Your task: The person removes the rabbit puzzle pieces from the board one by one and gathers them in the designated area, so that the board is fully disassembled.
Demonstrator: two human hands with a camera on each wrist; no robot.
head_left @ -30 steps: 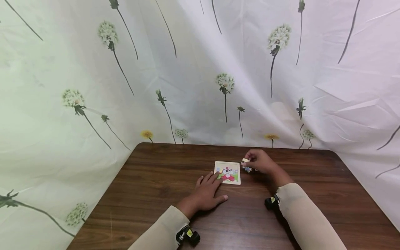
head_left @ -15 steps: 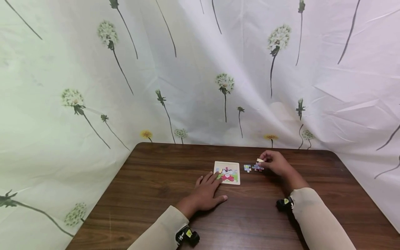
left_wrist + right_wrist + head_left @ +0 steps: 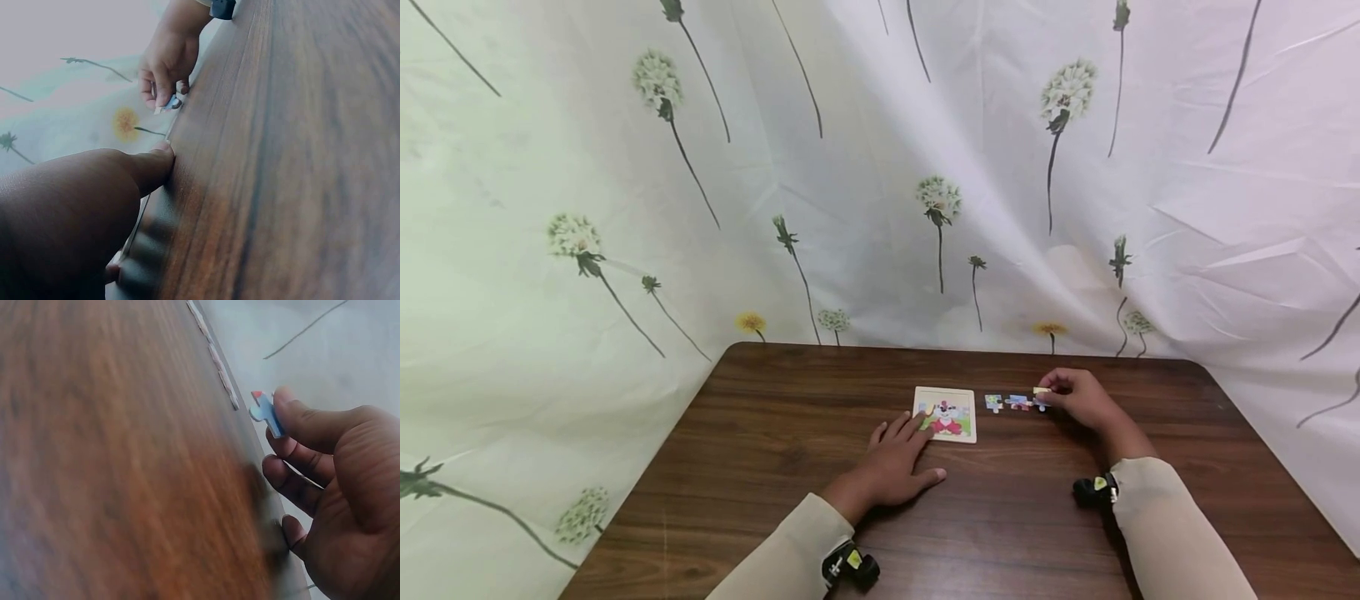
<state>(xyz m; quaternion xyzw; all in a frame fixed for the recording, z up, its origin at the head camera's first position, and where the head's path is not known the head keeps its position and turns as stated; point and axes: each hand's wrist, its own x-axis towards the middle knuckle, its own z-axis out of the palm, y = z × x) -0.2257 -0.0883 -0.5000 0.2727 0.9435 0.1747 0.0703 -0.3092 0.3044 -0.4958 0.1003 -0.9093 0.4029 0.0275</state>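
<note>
A square jigsaw puzzle tray with a cartoon animal picture lies on the table in the head view. My left hand rests flat with its fingertips on the tray's left edge; in the left wrist view its thumb is extended. To the right of the tray, my right hand pinches a puzzle piece between thumb and fingers, above the table in the right wrist view. Two loose puzzle pieces, one nearer the tray and one farther right, lie between tray and right hand.
The brown wooden table has rounded far corners. Behind it hangs a white curtain printed with dandelions, close to the table's far edge.
My right hand has moved to the right, away from the tray, with a pinched puzzle piece. Loose pieces it partly covered now show. My left hand has stayed in place.
</note>
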